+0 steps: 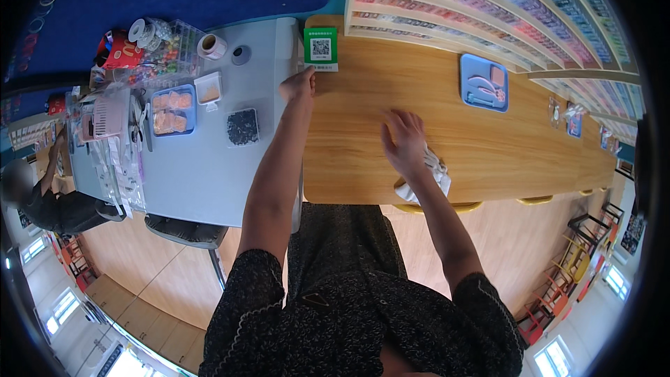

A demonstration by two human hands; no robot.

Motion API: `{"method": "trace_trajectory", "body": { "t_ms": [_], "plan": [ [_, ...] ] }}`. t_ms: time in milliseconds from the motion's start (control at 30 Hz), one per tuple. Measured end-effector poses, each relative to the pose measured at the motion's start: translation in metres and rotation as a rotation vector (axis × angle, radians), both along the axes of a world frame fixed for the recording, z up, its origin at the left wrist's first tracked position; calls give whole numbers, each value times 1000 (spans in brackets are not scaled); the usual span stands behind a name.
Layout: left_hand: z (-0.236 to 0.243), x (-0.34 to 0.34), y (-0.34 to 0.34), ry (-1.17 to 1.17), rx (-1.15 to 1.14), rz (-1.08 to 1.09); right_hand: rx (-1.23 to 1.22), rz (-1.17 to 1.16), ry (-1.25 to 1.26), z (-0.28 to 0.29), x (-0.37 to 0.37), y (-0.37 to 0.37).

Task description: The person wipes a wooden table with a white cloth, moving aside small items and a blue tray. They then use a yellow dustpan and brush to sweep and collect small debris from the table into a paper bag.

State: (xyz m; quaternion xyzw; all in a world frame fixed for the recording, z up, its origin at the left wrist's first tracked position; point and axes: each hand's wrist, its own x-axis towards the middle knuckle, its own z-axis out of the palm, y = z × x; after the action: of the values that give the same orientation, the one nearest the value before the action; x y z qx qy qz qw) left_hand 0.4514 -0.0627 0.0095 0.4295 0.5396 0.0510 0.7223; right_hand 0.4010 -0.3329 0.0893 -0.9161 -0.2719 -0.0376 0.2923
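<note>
Handling green card, 12 o'clock: we'd keep it square; left hand curled, grip unclear; right hand spread, empty.

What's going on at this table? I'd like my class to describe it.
A person's left hand is at the near edge of a green sign on the wooden table; whether it grips the sign is unclear. The right hand, blurred and open, is over the table, with a white cloth beside its wrist. A blue tray lies farther right.
</note>
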Motion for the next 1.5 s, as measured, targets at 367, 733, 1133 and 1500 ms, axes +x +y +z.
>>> {"method": "trace_trajectory", "body": {
  "t_ms": [367, 733, 1133, 1500],
  "plan": [
    [7, -2, 1, -4, -63, 4, -424, 233, 27, -35, 128, 171],
    [55, -193, -33, -359, -305, -150, 502, 91, 51, -36, 90, 58],
    [73, -331, -32, -217, -443, -135, -335, -139, -7, -55, -56, -99],
    [88, -375, -27, -275, -529, 55, -36, 579, 157, -78, -162, 60]
  ]
}}
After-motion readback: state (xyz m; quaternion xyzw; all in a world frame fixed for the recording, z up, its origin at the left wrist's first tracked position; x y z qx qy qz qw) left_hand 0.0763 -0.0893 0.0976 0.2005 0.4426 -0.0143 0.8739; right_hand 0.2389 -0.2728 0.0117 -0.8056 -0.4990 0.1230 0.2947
